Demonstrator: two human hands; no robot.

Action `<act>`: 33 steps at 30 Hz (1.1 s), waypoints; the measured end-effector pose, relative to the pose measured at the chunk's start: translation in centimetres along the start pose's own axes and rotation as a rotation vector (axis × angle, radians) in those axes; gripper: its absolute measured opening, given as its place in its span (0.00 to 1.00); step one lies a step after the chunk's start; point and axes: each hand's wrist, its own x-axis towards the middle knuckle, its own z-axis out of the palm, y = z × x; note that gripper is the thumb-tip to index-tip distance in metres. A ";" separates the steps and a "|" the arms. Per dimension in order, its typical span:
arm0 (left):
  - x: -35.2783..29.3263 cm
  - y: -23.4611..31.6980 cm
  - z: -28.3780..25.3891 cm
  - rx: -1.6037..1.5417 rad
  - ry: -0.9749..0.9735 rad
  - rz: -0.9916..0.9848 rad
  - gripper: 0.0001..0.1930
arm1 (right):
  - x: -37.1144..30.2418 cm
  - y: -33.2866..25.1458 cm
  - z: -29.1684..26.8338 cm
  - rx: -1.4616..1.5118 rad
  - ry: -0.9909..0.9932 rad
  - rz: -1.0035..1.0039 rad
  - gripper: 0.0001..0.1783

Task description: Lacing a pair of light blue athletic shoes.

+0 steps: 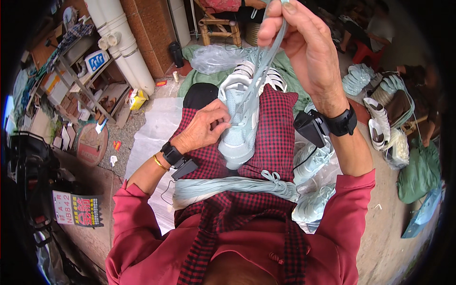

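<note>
A pale blue sneaker (237, 151) lies across my lap on a red and black checked apron (275, 133), its toe toward me. Curled in at the left edge of the shoe's lacing area, my left hand (204, 127) pinches the shoe there; its fingertips are partly hidden. Raised high at the upper right, my right hand (304, 50) grips pale blue shoelaces (267, 64), which run taut down to the shoe's eyelets. A bundle of more pale blue laces (228, 189) is tied around my waist.
Other pale blue sneakers (308, 161) lie beside my right leg. White shoes (377, 121) and a green sack (420, 173) are on the floor at right. Ahead are a clear plastic bag (213, 58) and a bamboo chair (218, 28). A cluttered shelf (78, 71) stands left; people sit at upper right.
</note>
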 end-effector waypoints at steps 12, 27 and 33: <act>2.1 0.5 -0.7 0.009 -0.089 -0.137 0.06 | 0.0 -0.8 1.4 0.028 -0.180 -0.022 0.18; -0.6 -0.6 -2.6 -0.131 0.477 -0.469 0.18 | -0.3 -1.8 -14.3 0.317 0.522 -0.130 0.16; -0.5 -1.8 -3.5 -0.953 0.681 -0.563 0.13 | -4.0 -0.2 -16.8 -0.157 0.658 -0.013 0.18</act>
